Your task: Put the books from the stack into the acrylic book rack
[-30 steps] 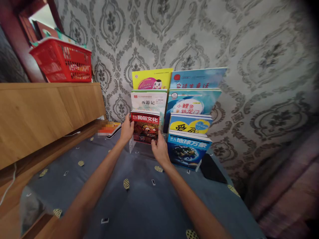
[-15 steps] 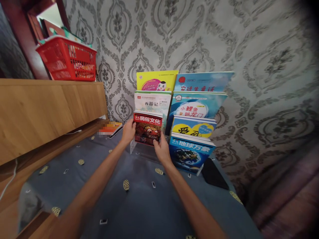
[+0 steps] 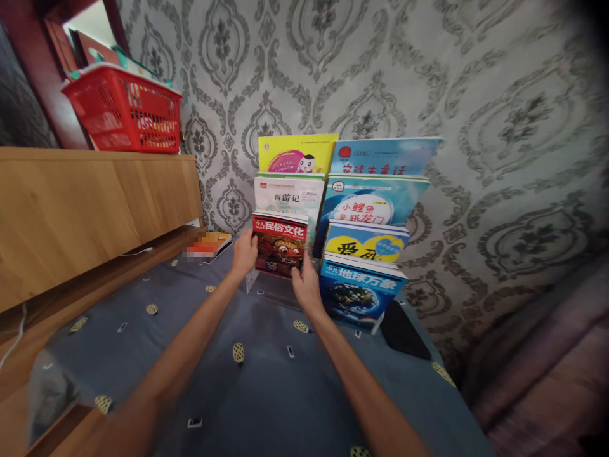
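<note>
Both my hands grip a red-covered book (image 3: 280, 246) with a mask picture, in the left column of a tiered book rack. My left hand (image 3: 245, 252) is closed on its left edge, and my right hand (image 3: 306, 282) on its right edge, thumb on the cover. Behind it stand a white book (image 3: 288, 195) and a yellow book (image 3: 297, 152). In the right column, a blue book with an earth picture (image 3: 359, 293) is in front. A blue-and-yellow book (image 3: 366, 244), a teal book (image 3: 375, 197) and a tall blue book (image 3: 385, 155) rise behind it.
A black flat object (image 3: 404, 331) lies right of the rack on the dark patterned cloth (image 3: 247, 393). Farther left lies an orange book (image 3: 212, 244), partly blurred. A red basket (image 3: 128, 111) stands on the wooden cabinet (image 3: 95, 216). Patterned wallpaper (image 3: 366, 76) is behind the rack.
The view has shifted slightly, moving everything a little leftward in the picture. My hands keep their hold on the red book, which stays in the same spot in the rack.
</note>
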`<move>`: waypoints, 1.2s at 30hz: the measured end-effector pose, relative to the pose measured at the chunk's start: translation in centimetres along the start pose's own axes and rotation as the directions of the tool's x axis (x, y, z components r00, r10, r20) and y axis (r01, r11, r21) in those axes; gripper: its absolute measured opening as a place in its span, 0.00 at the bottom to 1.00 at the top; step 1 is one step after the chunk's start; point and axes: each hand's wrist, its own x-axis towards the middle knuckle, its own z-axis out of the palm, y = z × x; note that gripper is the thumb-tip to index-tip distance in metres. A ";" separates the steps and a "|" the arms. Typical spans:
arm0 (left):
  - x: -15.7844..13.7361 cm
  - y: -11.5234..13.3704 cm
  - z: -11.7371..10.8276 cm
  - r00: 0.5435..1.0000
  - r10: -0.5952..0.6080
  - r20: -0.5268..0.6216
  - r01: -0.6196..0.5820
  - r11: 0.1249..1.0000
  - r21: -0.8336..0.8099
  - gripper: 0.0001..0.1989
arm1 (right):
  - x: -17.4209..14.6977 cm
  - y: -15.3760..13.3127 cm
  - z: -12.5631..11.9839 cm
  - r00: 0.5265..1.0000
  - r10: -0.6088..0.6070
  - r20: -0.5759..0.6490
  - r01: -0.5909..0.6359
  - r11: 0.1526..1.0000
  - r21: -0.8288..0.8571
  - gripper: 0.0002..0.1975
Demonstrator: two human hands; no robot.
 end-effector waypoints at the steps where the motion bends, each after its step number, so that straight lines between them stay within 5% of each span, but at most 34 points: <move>1: -0.4 0.1 0.1 1.000 0.002 -0.002 -0.002 1.000 -0.009 0.16 | -0.1 0.0 0.0 1.000 -0.009 0.002 0.009 1.000 -0.002 0.35; 7: -3.1 -0.6 0.2 1.000 0.021 0.013 -0.020 0.999 -0.029 0.23 | -1.9 -0.7 -0.1 0.998 -0.044 -0.036 0.041 0.995 -0.086 0.35; 11: -3.6 -3.3 -0.8 0.998 0.055 -0.001 -0.055 0.998 -0.005 0.23 | -4.9 -1.6 0.0 0.988 -0.131 -0.082 0.116 0.980 -0.163 0.34; 13: -3.3 -5.6 -1.6 0.998 0.052 0.023 -0.054 0.996 0.066 0.22 | -7.2 -2.0 0.4 0.987 -0.158 -0.016 0.153 0.974 -0.169 0.33; 16: -3.1 -9.6 -3.1 0.991 -0.061 0.118 0.027 0.963 0.266 0.20 | -11.0 -2.2 1.4 0.956 -0.164 0.243 0.207 0.965 -0.162 0.28; 22: -4.4 -17.5 -6.0 0.938 -0.320 0.132 0.235 0.869 0.436 0.20 | -14.8 -3.1 3.0 0.756 -0.236 0.610 0.424 0.887 -0.183 0.26; 27: -3.6 -21.3 -7.1 0.890 -0.417 0.184 0.232 0.763 0.603 0.30 | -13.9 -4.9 2.6 0.722 -0.218 0.657 0.464 0.856 -0.226 0.26; 36: -1.1 -25.1 -5.6 0.863 -0.357 0.357 0.062 0.776 0.627 0.36 | -14.1 -4.5 2.2 0.687 -0.273 0.673 0.558 0.791 -0.249 0.30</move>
